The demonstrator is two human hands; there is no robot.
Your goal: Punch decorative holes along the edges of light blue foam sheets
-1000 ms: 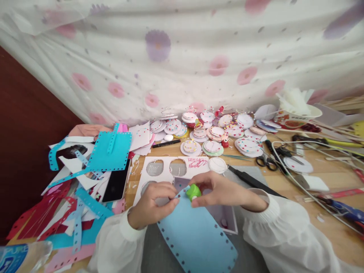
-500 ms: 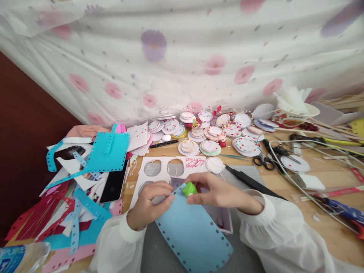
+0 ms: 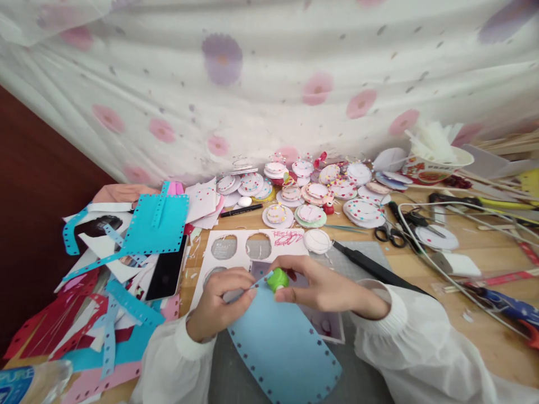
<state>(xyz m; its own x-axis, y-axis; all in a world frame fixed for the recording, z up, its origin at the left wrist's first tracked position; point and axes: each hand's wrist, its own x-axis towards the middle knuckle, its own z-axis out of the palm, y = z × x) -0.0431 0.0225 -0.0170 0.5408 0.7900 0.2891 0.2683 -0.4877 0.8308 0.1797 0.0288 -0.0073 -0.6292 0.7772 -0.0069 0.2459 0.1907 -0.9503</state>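
Note:
My left hand (image 3: 224, 300) pinches the upper left corner of a light blue paper sheet (image 3: 284, 345), which has small flower-shaped holes along its edges. A green paper punch (image 3: 278, 279) sits on the sheet's top edge, gripped between the thumb and fingers of my right hand (image 3: 322, 285). The sheet slants down toward me over a grey mat (image 3: 236, 376). Behind my hands lies a white card (image 3: 240, 234) with round cut-outs, partly covered. A white disc (image 3: 317, 241) rests at the card's right end.
Stacked decorated paper discs (image 3: 311, 215) line the back. At left are a phone (image 3: 166, 272), a turquoise punched sheet (image 3: 158, 224), paper scraps and a plastic bottle (image 3: 37, 381). Scissors (image 3: 391, 235), a black-handled tool (image 3: 366, 266), a white cable and a paper bowl (image 3: 435, 168) stand at right.
Both hands keep their grip on the sheet and the punch. The punch has shifted very slightly left along the top edge, and the whole view has moved a little.

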